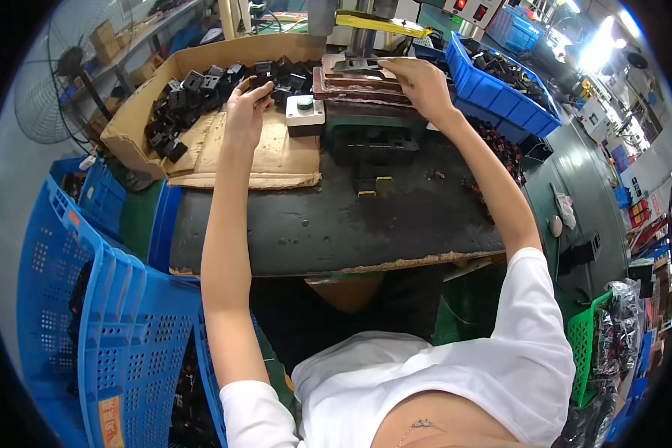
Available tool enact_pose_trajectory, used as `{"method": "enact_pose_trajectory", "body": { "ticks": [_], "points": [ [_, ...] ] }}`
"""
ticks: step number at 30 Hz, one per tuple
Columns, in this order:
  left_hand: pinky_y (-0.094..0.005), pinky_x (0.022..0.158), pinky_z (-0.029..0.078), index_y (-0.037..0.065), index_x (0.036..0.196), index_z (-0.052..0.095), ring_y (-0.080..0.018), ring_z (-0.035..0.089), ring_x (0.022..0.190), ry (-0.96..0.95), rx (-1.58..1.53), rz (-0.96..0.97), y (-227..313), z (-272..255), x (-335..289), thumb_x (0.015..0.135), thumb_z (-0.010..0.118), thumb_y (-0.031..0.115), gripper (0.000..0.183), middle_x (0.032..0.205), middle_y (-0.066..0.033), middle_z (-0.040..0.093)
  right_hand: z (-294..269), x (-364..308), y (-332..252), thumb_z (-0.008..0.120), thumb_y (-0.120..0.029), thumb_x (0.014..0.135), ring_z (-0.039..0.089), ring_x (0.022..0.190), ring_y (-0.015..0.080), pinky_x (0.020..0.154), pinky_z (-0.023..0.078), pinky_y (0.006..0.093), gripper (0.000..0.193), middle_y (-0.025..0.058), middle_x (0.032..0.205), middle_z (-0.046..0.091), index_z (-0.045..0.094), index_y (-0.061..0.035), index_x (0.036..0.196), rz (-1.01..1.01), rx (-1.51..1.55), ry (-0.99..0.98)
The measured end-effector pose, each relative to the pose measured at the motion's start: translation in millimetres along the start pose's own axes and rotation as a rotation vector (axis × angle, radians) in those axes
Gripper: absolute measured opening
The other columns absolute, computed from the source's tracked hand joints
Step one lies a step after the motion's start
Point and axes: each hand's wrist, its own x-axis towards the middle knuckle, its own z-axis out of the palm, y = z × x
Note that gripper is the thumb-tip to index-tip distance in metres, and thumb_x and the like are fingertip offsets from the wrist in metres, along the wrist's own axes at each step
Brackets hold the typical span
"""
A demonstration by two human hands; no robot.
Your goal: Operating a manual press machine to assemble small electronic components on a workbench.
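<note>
- Black parts [194,81] lie in the cardboard box [131,134]; the left hand [248,104] curls beside them, any pinch unclear.
- The right hand [420,84] touches the metal piece [357,66] atop the brown fixture [366,95], grip unclear.
- Best steady it level, fingers clear of the column [363,42].

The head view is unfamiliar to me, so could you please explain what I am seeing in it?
It comes from a fisheye camera worn on the head, looking down, so straight edges bend near the rim. No robot is involved: the right hand and left hand are the wearer's own. The right touches a flat metal piece atop a layered block; whether it grips it is unclear. The left is raised near black parts in a cardboard box; I cannot tell if it holds anything. A white control box also stands on the dark worktable.
</note>
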Motion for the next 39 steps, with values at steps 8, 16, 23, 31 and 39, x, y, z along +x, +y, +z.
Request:
{"method": "enact_pose_trajectory", "body": {
  "ticks": [8,16,23,31,39],
  "points": [
    [-0.0242,0.072,0.044,0.002,0.087,0.056,-0.0164,0.057,0.08,0.013,-0.13,0.014,-3.2,-1.7,1.3,0.075,0.058,-0.001,0.013,0.083,-0.0069,0.059,31.1,3.7,36.0,0.057,-0.026,0.079,0.06,0.074,0.0281,0.068,0.049,0.0341,0.019,0.0077,0.083,0.064,0.067,-0.014,0.09,0.106,0.001,-0.131],
    [-0.0249,0.071,0.044,0.003,0.088,0.055,-0.0172,0.057,0.08,0.074,-0.179,0.057,-1.4,-4.4,2.3,0.074,0.06,-0.002,0.016,0.084,-0.0059,0.059,30.3,12.9,50.8,0.058,-0.022,0.081,0.059,0.088,0.0261,0.081,0.044,0.032,0.024,0.0123,0.098,0.062,0.063,-0.0036,0.095,0.006,0.258,-0.338],
    [-0.0237,0.075,0.043,0.001,0.098,0.05,-0.0175,0.058,0.08,0.068,-0.228,0.065,0.0,-3.7,0.3,0.072,0.06,-0.006,0.03,0.085,-0.0102,0.059,36.0,15.3,52.5,0.057,-0.021,0.082,0.059,0.087,0.0258,0.081,0.044,0.0315,0.023,0.0128,0.099,0.061,0.063,-0.0036,0.096,0.046,0.313,-0.406],
    [-0.0246,0.076,0.043,0.001,0.099,0.05,-0.018,0.058,0.08,0.074,-0.224,0.05,-0.1,-2.9,-0.2,0.072,0.061,-0.006,0.03,0.085,-0.0099,0.058,40.8,17.4,74.5,0.061,-0.036,0.078,0.059,0.085,0.0262,0.08,0.045,0.0327,0.029,0.0086,0.091,0.064,0.067,-0.01,0.089,0.176,0.254,-0.473],
    [-0.0259,0.078,0.043,0.002,0.101,0.051,-0.0182,0.057,0.084,0.026,-0.179,0.096,1.3,-11.5,1.7,0.074,0.06,-0.004,0.029,0.087,-0.0081,0.058,1.5,-16.5,51.5,0.058,-0.03,0.081,0.056,0.096,0.0211,0.084,0.043,0.034,0.029,0.0091,0.104,0.06,0.064,-0.0046,0.094,0.3,0.489,-0.153]
  ]
}}
